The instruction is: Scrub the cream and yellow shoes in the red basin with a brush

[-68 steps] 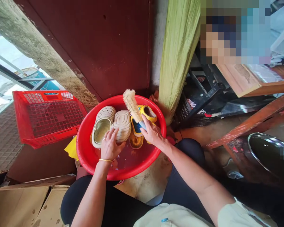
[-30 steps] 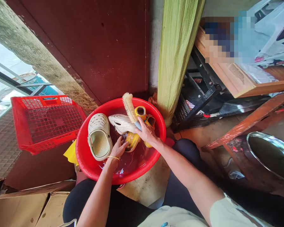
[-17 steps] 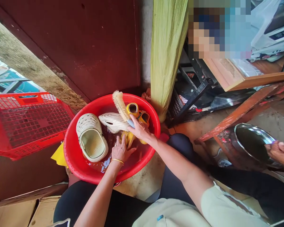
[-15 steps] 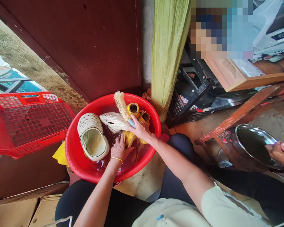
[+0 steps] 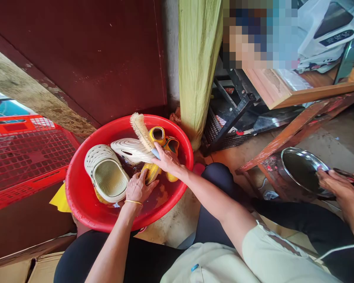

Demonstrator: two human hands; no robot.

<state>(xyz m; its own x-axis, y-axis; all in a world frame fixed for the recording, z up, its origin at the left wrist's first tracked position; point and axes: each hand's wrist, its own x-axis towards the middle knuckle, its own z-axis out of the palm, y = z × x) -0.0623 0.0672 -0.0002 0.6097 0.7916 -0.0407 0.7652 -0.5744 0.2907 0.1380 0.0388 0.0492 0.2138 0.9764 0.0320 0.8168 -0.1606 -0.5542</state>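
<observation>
Shifting toward the cream clog [image 5: 106,175], the left hand [image 5: 138,188] is spreading open in the red basin [image 5: 76,200], apart from the right hand [image 5: 166,162], which is pressing the bristle brush [image 5: 139,131] onto the second clog [image 5: 126,150].

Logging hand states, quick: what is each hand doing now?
Left hand: open, beside the beige clog.
Right hand: closed, holding a bristle scrub brush.

My bare left hand [image 5: 137,188] rests palm-down, fingers loosely spread, wrist slightly bent. My bare right hand [image 5: 166,160] reaches further forward, fingers curled in a grip, with my right forearm [image 5: 215,192] stretched out diagonally.
</observation>
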